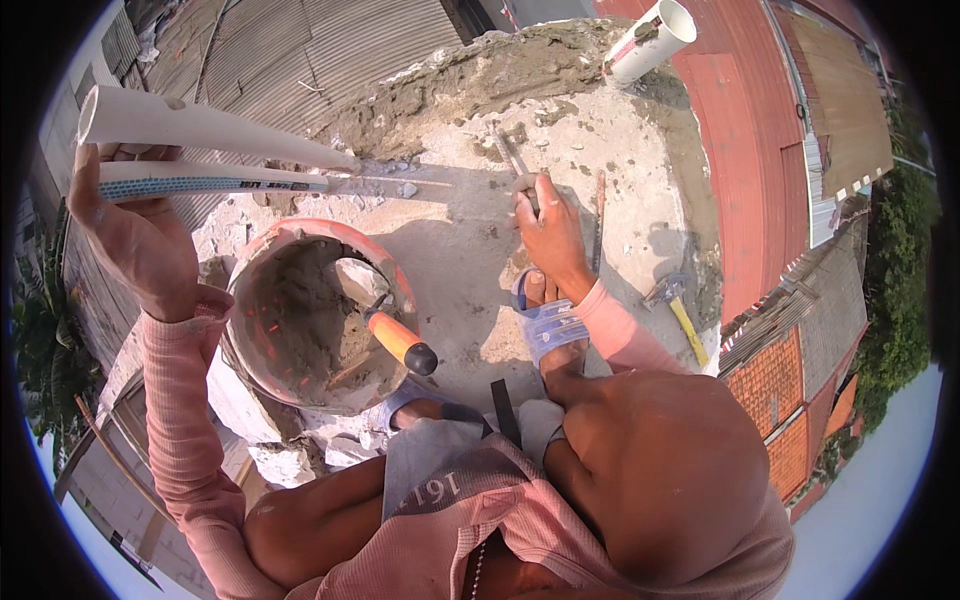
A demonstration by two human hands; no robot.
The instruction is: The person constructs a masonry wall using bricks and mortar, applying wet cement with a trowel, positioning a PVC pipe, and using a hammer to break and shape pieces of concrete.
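Observation:
My left hand (150, 250) is raised at the left, its fingers closed round two white plastic pipes. The wider pipe (210, 128) has its open end by my fingertips. Below it lies a slimmer pipe (225, 184) with a blue printed stripe. Both slant toward the rough concrete. My right hand (553, 225) is closed on a thin grey metal bar (512, 153), low over the concrete in front of my right foot; its exact kind is unclear. Between my arms, an orange-red bucket (400, 278) contains wet grey mortar (300, 325) and a trowel with an orange and black handle (400, 342).
A short white pipe (645, 52) stands upright in the mortared ledge (460, 95) at the far right. A hammer-like tool with a yellow handle (688, 325) and a thin rod (599, 220) lie right of my hand. White rubble (285, 463) sits beside the bucket. Red roofing (750, 150) borders the right edge.

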